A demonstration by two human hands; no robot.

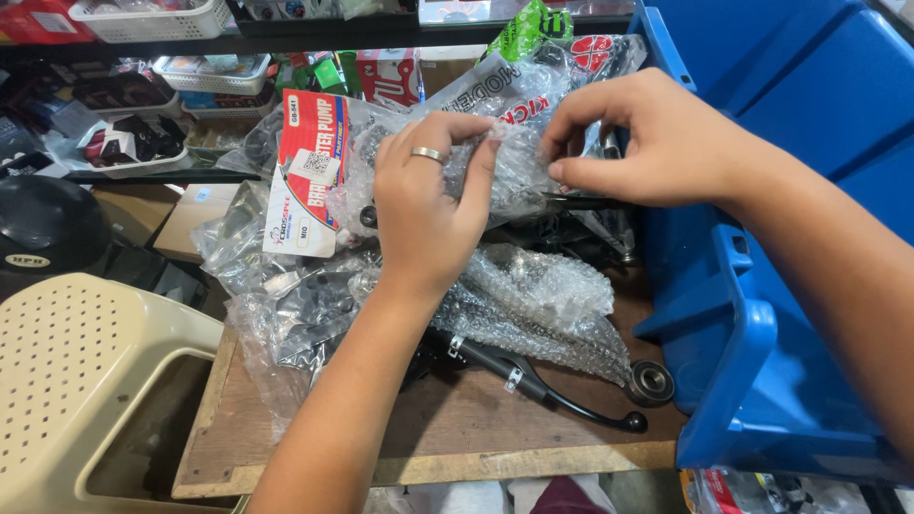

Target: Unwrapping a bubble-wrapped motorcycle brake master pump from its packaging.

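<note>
Both hands up over centre of wooden bench [447, 433], working same bubble-wrapped part [514, 162]

Left hand [424, 209]: ringed, fingers curled tight, gripping left end of the wrap from above, thumb tucked under, closed on it

Right hand [657, 143]: thumb and forefinger pinched shut on right edge of the wrap, other fingers loosely bent above

Bundle held just off the pile, between the two hands, long axis roughly left-right, slightly higher at right. Contents not readable through the wrap, dark metal only. Black rod or stem [586, 202] sticking out rightward just under right hand, cannot tell if part of same item

Grip split evenly, neither hand clearly nearer; left carrying the bulk, right only on the film edge

Around it:
- red-and-white carded packet in clear bag [309, 171], touching left hand's left side
- loose bubble wrap heap [533, 305] below left wrist
- black lever [552, 390] lying on bench, near front edge, tip pointing right
- round bearing-like part [651, 383] just beside lever tip
- blue plastic bin [762, 362] at right, under right forearm
- beige perforated plastic chair [86, 362] at left, off the bench
</note>
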